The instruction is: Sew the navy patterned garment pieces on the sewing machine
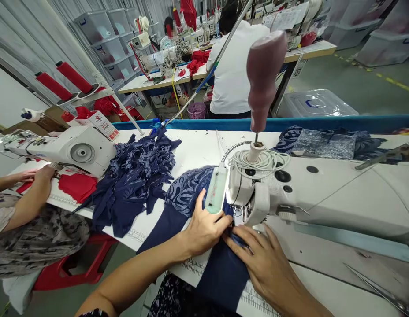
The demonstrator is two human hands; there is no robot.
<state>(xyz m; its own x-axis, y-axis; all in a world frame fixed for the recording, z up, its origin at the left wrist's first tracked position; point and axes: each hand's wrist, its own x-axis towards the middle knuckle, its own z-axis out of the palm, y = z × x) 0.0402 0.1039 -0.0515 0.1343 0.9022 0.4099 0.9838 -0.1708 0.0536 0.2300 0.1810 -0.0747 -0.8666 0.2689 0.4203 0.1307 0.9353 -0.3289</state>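
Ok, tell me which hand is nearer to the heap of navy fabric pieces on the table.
Left. The left hand presses the navy cloth just right of the heap of navy fabric pieces. The right hand lies farther right, under the sewing machine head.

white desk (326, 290) stretching across view, printed ruler strip running along near edge. sewing machine (323, 193) sitting on desk at right. dark navy cloth (221, 268) lying flat beside machine head, hanging over near edge. heap of navy patterned pieces (135, 180) piling up left of centre, just beside second sewing machine (68, 149) at far left. red cloth (77, 186) lying under that machine. folded patterned fabric (323, 143) resting along far edge at right. scissors (379, 288) lying at near right corner.
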